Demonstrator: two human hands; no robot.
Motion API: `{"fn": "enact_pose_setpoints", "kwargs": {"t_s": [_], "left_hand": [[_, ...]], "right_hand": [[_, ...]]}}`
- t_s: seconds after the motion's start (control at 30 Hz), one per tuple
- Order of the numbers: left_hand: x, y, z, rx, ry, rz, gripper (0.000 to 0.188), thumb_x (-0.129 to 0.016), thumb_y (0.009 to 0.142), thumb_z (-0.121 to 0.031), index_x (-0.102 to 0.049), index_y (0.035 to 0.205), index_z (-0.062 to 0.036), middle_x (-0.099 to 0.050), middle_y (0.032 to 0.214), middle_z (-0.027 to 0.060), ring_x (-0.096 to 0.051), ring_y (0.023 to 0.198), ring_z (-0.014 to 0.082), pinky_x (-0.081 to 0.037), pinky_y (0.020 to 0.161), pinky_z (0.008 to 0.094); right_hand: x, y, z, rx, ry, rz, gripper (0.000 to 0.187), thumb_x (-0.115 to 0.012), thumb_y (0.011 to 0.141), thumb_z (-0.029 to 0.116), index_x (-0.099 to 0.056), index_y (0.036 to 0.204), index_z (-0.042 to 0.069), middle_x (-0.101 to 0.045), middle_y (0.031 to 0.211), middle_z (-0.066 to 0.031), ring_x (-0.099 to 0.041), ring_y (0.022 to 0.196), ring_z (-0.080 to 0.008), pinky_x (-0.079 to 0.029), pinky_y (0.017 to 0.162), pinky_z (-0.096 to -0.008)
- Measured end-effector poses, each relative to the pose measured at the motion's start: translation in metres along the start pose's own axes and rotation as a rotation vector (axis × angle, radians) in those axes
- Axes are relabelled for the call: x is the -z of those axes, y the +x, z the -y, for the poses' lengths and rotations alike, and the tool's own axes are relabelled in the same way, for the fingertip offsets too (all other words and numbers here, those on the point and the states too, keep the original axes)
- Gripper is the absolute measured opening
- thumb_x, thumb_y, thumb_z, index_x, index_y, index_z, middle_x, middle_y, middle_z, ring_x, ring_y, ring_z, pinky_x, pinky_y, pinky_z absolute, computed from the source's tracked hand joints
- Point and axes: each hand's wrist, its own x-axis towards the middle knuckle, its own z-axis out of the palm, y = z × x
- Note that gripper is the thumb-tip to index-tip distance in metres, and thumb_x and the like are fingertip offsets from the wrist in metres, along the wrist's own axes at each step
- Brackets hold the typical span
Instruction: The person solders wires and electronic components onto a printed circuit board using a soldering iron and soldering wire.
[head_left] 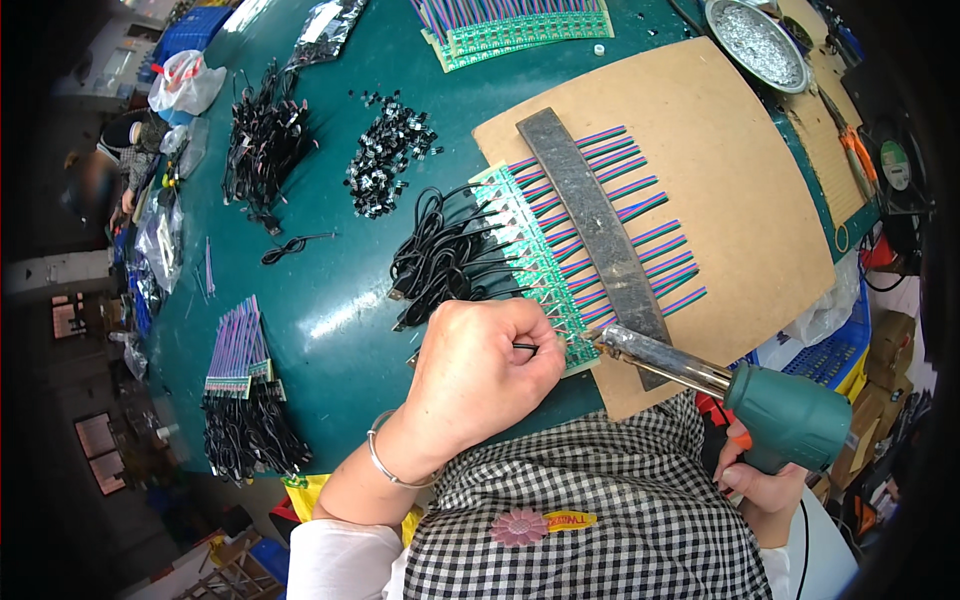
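Observation:
My left hand point(480, 370) is closed in a pinch on a black cable point(524, 347), held at the near end of a green circuit board panel point(533, 245). My right hand point(765, 487) grips a green soldering gun point(795, 415) by its handle; its metal tip reaches the panel's near end, close to my left fingers. Black cables point(440, 255) run from the panel's left side into a bundle. Coloured wires point(660, 245) stick out from its right side, under a dark flat bar point(590, 220) lying across them. My left fingers hide the cable's end.
Brown board point(720, 130) lies beneath the wires. Farther off are small black parts point(390, 150), a black cable pile point(265, 145), more wired panels point(530, 30) and a metal bowl point(758, 45). Finished-looking bundles point(250, 430) lie at left. Another person point(120, 165) is at the far left.

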Motion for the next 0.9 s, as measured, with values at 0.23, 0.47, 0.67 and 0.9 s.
{"fn": "enact_pose_setpoints", "kwargs": {"t_s": [0.23, 0.47, 0.67, 0.9], "left_hand": [[-0.001, 0.002, 0.000, -0.015, 0.020, -0.002, 0.013, -0.066, 0.070, -0.001, -0.058, 0.061, 0.0010, -0.052, 0.048, 0.0007, -0.044, 0.046, 0.0003, -0.037, 0.043, 0.0184], [-0.001, 0.004, 0.001, -0.039, 0.063, -0.009, 0.013, -0.066, 0.067, -0.002, -0.057, 0.059, -0.0008, -0.051, 0.048, 0.0013, -0.045, 0.043, 0.0023, -0.038, 0.043, 0.0185], [-0.001, 0.003, 0.001, -0.044, 0.058, -0.025, 0.014, -0.066, 0.067, -0.002, -0.056, 0.058, -0.0010, -0.053, 0.048, 0.0018, -0.047, 0.043, 0.0020, -0.039, 0.042, 0.0184], [-0.001, 0.002, 0.001, -0.049, 0.065, -0.021, 0.012, -0.066, 0.067, -0.002, -0.057, 0.059, -0.0008, -0.053, 0.048, 0.0019, -0.046, 0.043, 0.0017, -0.038, 0.042, 0.0181]], "right_hand": [[0.007, -0.001, -0.008, 0.029, -0.091, 0.064, 0.053, -0.077, 0.058, 0.002, -0.048, 0.102, -0.009, -0.057, 0.073, -0.0147, -0.056, 0.048, -0.0189, -0.046, 0.039, -0.0250], [0.010, 0.002, -0.011, 0.115, -0.070, 0.075, 0.054, -0.077, 0.062, 0.007, -0.046, 0.103, -0.010, -0.054, 0.056, -0.0111, -0.052, 0.042, -0.0160, -0.042, 0.038, -0.0229], [0.008, 0.001, 0.000, 0.084, 0.021, 0.002, 0.060, -0.077, 0.057, 0.002, -0.047, 0.107, -0.013, -0.059, 0.073, -0.0180, -0.054, 0.052, -0.0176, -0.044, 0.044, -0.0247], [0.010, -0.004, -0.001, 0.096, -0.004, -0.051, 0.064, -0.079, 0.055, 0.005, -0.047, 0.108, -0.013, -0.059, 0.078, -0.0184, -0.055, 0.051, -0.0183, -0.046, 0.044, -0.0245]]}}
